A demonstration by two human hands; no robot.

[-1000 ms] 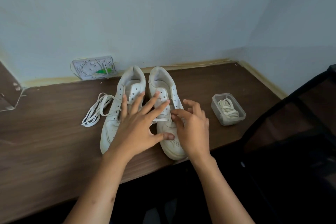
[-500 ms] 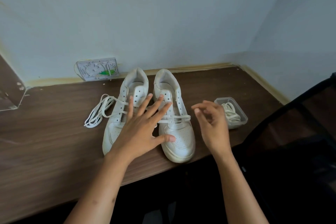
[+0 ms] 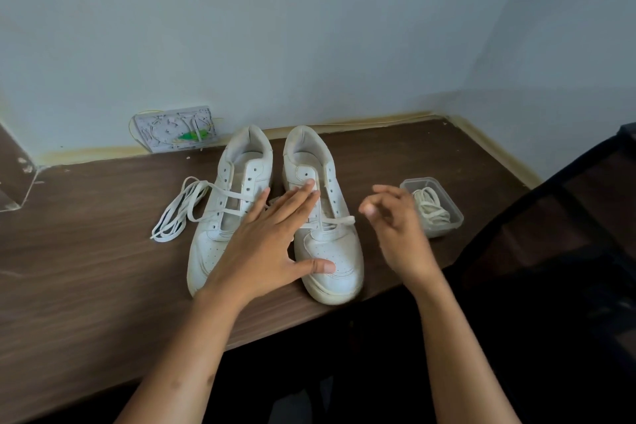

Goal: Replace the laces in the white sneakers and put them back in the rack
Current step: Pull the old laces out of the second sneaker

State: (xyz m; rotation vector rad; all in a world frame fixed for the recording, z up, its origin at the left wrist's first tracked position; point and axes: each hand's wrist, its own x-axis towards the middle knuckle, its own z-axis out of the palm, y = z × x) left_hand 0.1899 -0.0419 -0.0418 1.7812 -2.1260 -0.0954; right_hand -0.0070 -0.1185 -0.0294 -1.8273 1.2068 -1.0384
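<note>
Two white sneakers stand side by side on the brown table, toes toward me. The left sneaker has a white lace through a few lower eyelets, and its loose length lies on the table to the left. The right sneaker has one lace bar across its lowest eyelets. My left hand rests flat across both sneakers, fingers straight, thumb on the right sneaker's toe. My right hand hovers right of that sneaker, fingers loosely curled and blurred, holding nothing.
A clear plastic tub holding coiled cream laces stands right of the shoes. A white wall box sits behind them at the table's back edge. A black chair stands at the right. A clear stand is at the far left.
My right hand has left the right sneaker's lace and moved right, toward the tub. My left hand has stayed spread on the sneakers, shifting slightly.
</note>
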